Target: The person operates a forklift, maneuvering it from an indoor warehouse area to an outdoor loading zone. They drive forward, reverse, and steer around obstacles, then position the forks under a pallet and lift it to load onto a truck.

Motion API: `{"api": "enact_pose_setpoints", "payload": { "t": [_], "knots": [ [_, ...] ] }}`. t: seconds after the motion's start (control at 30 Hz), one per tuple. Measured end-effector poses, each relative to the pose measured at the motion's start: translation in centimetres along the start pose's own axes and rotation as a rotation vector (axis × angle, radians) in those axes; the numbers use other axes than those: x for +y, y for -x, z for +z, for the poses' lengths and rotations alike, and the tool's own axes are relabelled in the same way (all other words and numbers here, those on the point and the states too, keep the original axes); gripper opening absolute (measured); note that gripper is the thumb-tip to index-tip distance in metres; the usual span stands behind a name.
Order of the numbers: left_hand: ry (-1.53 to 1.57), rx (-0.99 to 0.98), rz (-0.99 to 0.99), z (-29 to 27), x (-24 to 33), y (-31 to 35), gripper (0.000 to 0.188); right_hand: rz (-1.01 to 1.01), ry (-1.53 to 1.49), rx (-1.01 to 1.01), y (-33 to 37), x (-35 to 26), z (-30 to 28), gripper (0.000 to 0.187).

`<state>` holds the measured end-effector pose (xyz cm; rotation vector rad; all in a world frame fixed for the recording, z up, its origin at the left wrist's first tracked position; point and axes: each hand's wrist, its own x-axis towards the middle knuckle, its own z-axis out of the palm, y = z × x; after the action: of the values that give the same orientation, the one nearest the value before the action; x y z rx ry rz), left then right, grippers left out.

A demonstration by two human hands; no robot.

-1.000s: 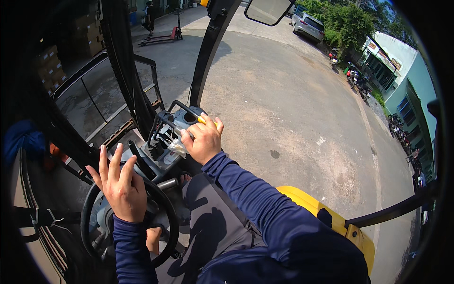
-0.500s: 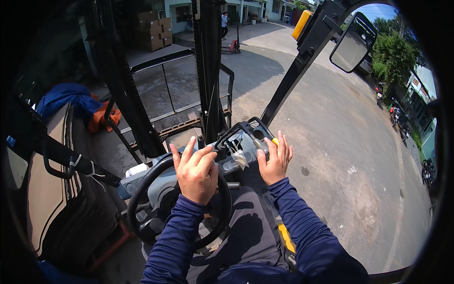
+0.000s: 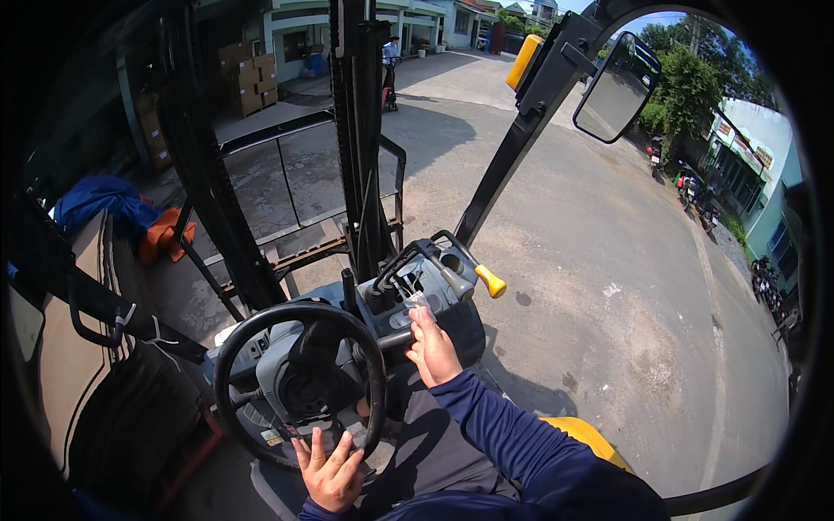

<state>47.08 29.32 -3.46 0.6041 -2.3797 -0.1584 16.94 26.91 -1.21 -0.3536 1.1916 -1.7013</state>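
Observation:
A black steering wheel stands in front of me on a grey forklift console. At its lower rim my left hand has its fingers spread, laid against or just over the rim; I cannot tell which. My right hand is just right of the wheel, fingers stretched up, beside the end of a dark stalk. Just beyond its fingertips, a clear plastic wrapper lies on the console. Farther right are a grey-knobbed lever and a yellow-knobbed lever, both apart from my hands.
Ahead rise the dark mast and a load guard frame. Stacked brown sheets and a blue tarp are at left. Boxes, a person and a red pallet jack are farther off. A mirror hangs right.
My left hand has dropped from the wheel's upper right to its lower rim. The right hand has moved left and down, away from the levers. The view has shifted, uncovering the yellow knob.

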Motion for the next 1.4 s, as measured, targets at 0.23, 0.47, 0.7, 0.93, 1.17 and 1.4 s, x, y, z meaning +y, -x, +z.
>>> {"api": "enact_pose_setpoints", "payload": {
  "t": [0.23, 0.47, 0.7, 0.93, 1.17, 1.4],
  "knots": [
    [-0.341, 0.247, -0.223, -7.2, -10.4, -2.3, 0.047, -0.334, 0.366, -0.034, -3.1, 0.9, 3.8, 0.066],
    [-0.287, 0.472, -0.218, -6.1, -16.4, -16.5, 0.058, -0.979, 1.043, 0.204, 0.4, 1.4, 0.9, 0.083],
    [-0.052, 0.284, 0.029, 2.4, -8.3, -22.6, 0.04, -0.863, 1.394, 0.18, -5.0, -1.2, 2.6, 0.081],
    [0.105, -0.048, 0.102, 4.0, -0.3, -11.2, 0.039, -0.8, 1.452, 0.142, -7.5, -5.3, 3.1, 0.071],
    [-0.136, -0.028, -0.006, -4.7, 1.7, -0.5, 0.036, -0.974, 1.466, 0.196, -5.4, -7.6, -3.6, 0.059],
    [-0.359, 0.516, -0.363, -6.3, -4.4, -12.2, 0.047, -1.062, 1.394, 0.201, -7.9, -9.6, -5.6, 0.06]
  ]
}}
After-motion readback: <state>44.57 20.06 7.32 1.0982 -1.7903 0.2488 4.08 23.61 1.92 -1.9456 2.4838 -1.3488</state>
